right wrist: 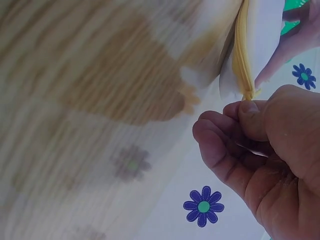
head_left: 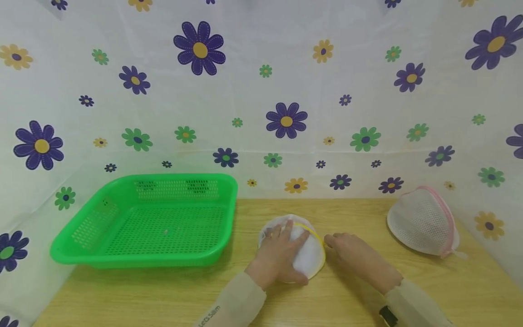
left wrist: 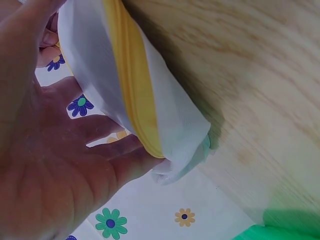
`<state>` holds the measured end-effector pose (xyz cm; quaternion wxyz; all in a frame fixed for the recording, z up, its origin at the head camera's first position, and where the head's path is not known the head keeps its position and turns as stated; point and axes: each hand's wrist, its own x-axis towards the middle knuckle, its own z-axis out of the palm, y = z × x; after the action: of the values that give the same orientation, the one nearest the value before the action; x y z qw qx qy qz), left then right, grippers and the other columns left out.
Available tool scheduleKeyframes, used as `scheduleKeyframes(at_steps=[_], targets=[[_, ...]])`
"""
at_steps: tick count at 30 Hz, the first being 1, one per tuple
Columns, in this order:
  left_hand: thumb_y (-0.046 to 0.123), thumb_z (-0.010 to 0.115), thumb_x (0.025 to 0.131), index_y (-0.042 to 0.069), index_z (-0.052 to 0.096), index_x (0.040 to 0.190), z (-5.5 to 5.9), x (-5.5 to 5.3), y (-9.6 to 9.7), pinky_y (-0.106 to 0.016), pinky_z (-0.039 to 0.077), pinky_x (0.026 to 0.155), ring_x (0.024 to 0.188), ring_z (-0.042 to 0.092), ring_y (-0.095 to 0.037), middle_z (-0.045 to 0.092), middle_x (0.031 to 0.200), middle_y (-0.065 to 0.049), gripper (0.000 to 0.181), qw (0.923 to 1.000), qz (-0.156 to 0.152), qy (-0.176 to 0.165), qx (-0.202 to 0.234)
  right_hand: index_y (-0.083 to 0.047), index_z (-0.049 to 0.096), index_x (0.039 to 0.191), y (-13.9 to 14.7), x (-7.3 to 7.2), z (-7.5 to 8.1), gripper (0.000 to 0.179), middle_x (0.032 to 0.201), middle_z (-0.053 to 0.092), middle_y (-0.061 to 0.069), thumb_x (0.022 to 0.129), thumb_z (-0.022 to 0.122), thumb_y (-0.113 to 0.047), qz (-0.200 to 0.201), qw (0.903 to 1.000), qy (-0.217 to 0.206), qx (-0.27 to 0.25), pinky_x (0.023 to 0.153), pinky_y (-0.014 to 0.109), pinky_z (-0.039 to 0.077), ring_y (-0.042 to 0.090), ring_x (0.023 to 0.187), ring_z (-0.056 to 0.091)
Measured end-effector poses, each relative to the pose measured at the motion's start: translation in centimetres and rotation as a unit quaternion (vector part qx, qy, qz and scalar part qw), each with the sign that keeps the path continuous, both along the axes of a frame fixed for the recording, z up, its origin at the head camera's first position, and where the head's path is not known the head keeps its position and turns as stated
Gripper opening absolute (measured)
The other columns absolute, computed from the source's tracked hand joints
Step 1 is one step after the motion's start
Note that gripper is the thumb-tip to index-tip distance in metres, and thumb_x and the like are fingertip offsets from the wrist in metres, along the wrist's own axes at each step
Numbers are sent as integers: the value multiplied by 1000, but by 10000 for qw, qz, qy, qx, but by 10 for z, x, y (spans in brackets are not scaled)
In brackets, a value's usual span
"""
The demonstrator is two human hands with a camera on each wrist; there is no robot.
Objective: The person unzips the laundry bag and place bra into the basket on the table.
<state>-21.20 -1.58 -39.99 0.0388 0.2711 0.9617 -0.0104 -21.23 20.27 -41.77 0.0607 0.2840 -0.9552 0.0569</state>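
A white laundry bag [head_left: 307, 261] with a yellow zipper band [left wrist: 135, 80] lies on the table in front of me. My left hand [head_left: 279, 254] rests on top of it, fingers spread over the fabric and thumb toward the near side. In the left wrist view, the fingers reach along the bag's side and touch it near the yellow band. At the bag's right edge, my right hand [head_left: 353, 254] pinches the end of the yellow zipper [right wrist: 243, 55] between thumb and curled index finger. The fingertips hide the pinched piece.
To the left stands a green plastic basket [head_left: 143, 261] with perforated walls. A second white mesh laundry bag [head_left: 421, 220] with a pink zipper lies at the right. The wooden table [head_left: 163, 295] meets a white flowered sheet [head_left: 245, 100] behind and at both sides.
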Motion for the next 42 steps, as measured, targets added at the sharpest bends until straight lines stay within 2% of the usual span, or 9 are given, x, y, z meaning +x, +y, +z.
scheduleKeyframes(at_steps=[7,14,21,28,37,42], targets=[[70,78,70,33,37,158,-1,-1,2,-53,45,113,146,41,-36,33,165,-15,103,10000,73,65,-10,-9,59,86,0,0,0,18,73,61,3,86,66,8,-21,9999,114,81,54,27,50,17,62,59],[77,76,69,32,36,159,-2,-1,5,-55,41,117,147,40,-38,31,166,-17,108,9999,108,-60,-22,-8,60,87,0,0,-1,18,74,62,4,85,68,8,-118,9996,105,225,55,28,51,17,62,60],[71,69,73,30,35,160,-3,-5,6,-55,38,118,147,40,-38,30,166,-19,102,9996,109,-241,33,-9,61,89,0,-1,2,19,76,65,5,85,67,9,-109,9999,-76,-3,58,28,53,16,66,61],[69,71,77,32,34,160,0,-11,3,-55,33,121,150,36,-38,25,169,-18,99,9974,165,-653,257,-9,62,88,2,1,1,21,77,70,6,84,67,11,55,9998,-24,-195,57,24,53,16,66,65],[71,70,78,32,35,160,1,-10,3,-56,35,119,148,39,-38,27,168,-19,98,9976,87,-621,292,-10,61,85,2,3,0,23,74,66,3,82,65,12,-38,9995,-93,-315,55,23,49,12,63,59],[69,70,78,32,35,160,-1,-10,2,-55,35,120,148,38,-38,26,168,-18,98,9971,132,-666,348,-10,61,86,2,5,0,24,75,67,3,81,68,12,0,9994,-93,-324,57,24,51,13,65,62]])
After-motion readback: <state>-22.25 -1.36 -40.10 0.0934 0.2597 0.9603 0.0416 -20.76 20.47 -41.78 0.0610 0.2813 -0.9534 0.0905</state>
